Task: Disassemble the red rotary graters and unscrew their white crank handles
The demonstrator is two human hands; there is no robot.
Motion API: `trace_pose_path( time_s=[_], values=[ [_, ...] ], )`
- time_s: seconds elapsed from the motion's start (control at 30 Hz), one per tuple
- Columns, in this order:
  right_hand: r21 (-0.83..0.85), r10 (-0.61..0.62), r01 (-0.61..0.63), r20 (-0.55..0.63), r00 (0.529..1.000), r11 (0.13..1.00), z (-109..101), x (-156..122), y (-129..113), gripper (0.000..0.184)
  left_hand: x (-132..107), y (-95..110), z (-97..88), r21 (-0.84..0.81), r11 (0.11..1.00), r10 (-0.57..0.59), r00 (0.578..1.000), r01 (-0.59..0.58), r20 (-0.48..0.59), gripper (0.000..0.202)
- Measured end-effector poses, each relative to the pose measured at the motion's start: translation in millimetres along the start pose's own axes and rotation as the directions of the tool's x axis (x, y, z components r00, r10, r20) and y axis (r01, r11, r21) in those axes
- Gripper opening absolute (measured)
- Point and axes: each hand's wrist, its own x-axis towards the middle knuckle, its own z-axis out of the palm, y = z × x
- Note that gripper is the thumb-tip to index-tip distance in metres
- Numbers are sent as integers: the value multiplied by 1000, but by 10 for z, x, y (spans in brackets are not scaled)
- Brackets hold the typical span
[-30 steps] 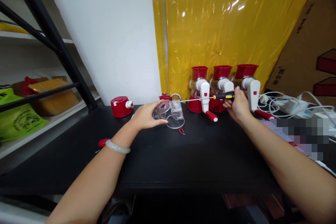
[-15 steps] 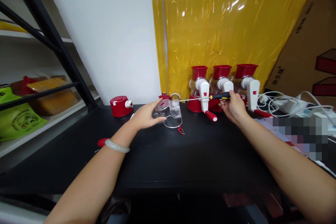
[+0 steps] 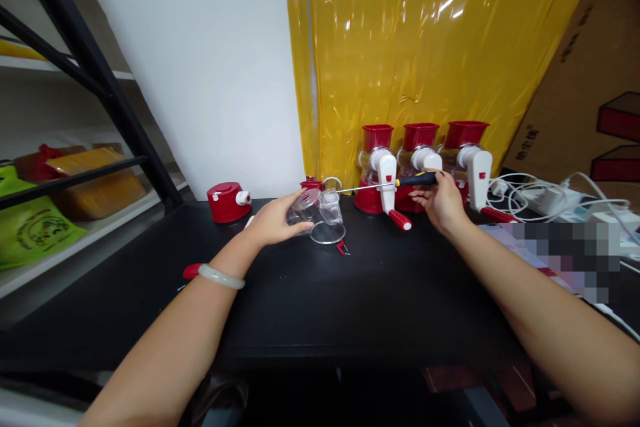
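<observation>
My left hand is closed round a clear plastic grater housing, which lies tilted on the black table. In my right hand is a screwdriver with a black and yellow handle, held level by its handle end. Its thin shaft points left, and the tip reaches the top right edge of the clear housing; the exact contact is too small to make out. A small red piece lies just in front of the housing. Left of my left hand sits a round red base with a white knob.
Three red and white rotary graters with crank handles stand at the back right. White cables and chargers lie right of them. A red handle rests beside my left wrist. The black table meets a shelf at left.
The screwdriver's handle has dipped slightly and its shaft lies a little flatter, with the fingers of my right hand shifted on it. My left hand keeps its grip on the clear housing.
</observation>
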Motion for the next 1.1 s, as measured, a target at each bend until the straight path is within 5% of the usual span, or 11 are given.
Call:
trace_pose_path(
  time_s=[0.17, 0.4, 1.1],
  values=[
    [-57, -86, 86, 7, 996, 995, -48, 14, 51, 41, -8, -2, -36, 13, 1000, 1, 1000, -1, -30, 89],
    [-58, -29, 30, 20, 999, 998, -33, 5, 35, 33, -14, -18, -56, -5, 1000, -20, 999, 20, -39, 88],
    [200, 8, -6, -12, 1000, 980, 21, -58, -11, 22, -15, -1, -90, -104, 995, 5, 999, -8, -38, 85]
  ],
)
